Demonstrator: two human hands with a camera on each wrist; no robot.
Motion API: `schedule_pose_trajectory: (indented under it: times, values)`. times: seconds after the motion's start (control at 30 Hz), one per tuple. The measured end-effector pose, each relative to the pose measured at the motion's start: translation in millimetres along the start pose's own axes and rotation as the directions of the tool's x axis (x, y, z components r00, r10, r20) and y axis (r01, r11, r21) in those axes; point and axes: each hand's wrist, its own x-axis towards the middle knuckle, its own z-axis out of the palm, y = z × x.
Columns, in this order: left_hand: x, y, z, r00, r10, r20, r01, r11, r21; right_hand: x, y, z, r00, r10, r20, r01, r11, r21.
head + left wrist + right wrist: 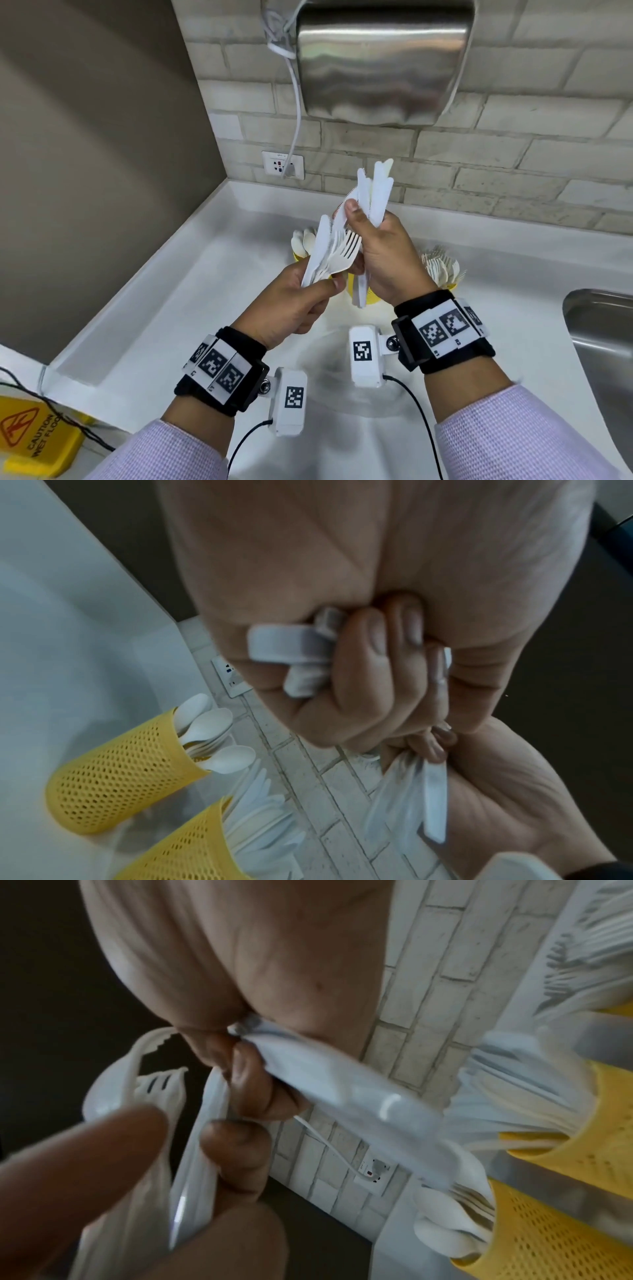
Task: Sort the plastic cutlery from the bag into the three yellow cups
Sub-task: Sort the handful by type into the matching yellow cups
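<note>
A: Near first. Left hand (294,301) closed round a mixed bunch (329,255), forks and at least one knife, handles buried in the fist, tines and blade pointing up and away toward the wall

B: Right hand (383,253)?

A: Higher, just beyond the left, touching that bunch. It grips a bundle of knives (371,198); long axis near upright, tips up, butt ends hanging below the palm. Thumb lies on one serrated blade that crosses over into the left bunch

B: Cups?

A: On the counter (191,308), under and just beyond both hands. Middle cup (371,298) sits directly below the right hand, knives already in it, and the bundle's lower ends point almost straight down at it. Spoon cup (298,256) back left, behind the left hand. Fork cup (448,286) off to the right, past the right wrist

B: Judgement?

A: Right hand is nearest the knife cup, axis already lined up; a straight drop should do once the shared blade comes free. The forks would have to cross to the right. Bag not clearly seen in any view
</note>
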Motion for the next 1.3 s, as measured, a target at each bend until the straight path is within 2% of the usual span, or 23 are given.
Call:
schedule_pose_trajectory:
  times: [0.13,0.2,0.27,0.37,0.47,0.57,0.67,0.77,0.83,0.97,1.13,1.3]
  values:
    - [-2,0,11,0.999,-0.023,0.021,0.023,1.000,0.005,-6,-5,-13,0.992,0.044,0.117,-0.047,0.999,0.020]
    - [-1,-2,15,1.000,-0.028,0.010,0.028,1.000,0.005,-5,-5,-19,0.999,0.025,0.039,-0.027,0.999,0.037]
    - [0,-4,19,0.999,-0.032,-0.009,0.032,0.999,0.006,-3,-5,-24,0.994,0.025,-0.106,-0.010,0.990,0.141]
    - [0,-6,24,1.000,-0.018,-0.003,0.018,0.999,-0.030,1,-3,-37,0.953,0.088,-0.290,0.017,0.940,0.342]
    - [1,-8,32,1.000,-0.006,0.030,0.007,0.999,-0.044,2,-1,-55,0.926,0.173,-0.334,0.049,0.825,0.562]
    - [6,-6,39,0.999,-0.027,0.040,0.030,0.996,-0.080,-3,-4,-68,0.909,0.204,-0.363,0.098,0.742,0.663]
    - [10,-1,46,0.999,-0.038,0.000,0.038,0.992,-0.122,-6,-10,-80,0.853,0.167,-0.495,0.170,0.807,0.565]
    - [12,0,54,0.989,-0.017,-0.147,0.019,1.000,0.008,-11,-14,-81,0.837,0.066,-0.543,0.202,0.886,0.419]
    - [15,-3,59,0.971,0.025,-0.239,0.001,0.994,0.106,-17,-14,-76,0.857,0.025,-0.515,0.178,0.923,0.340]
    - [22,-8,67,0.925,0.153,-0.347,-0.093,0.979,0.184,-31,-5,-65,0.917,-0.030,-0.397,0.095,0.985,0.146]
    - [28,-9,77,0.899,0.215,-0.382,-0.128,0.962,0.241,-40,7,-56,0.967,-0.098,-0.235,0.085,0.994,-0.062]
    - [31,-10,84,0.899,0.238,-0.368,-0.158,0.959,0.235,-36,16,-59,0.963,-0.143,-0.227,0.089,0.969,-0.230]
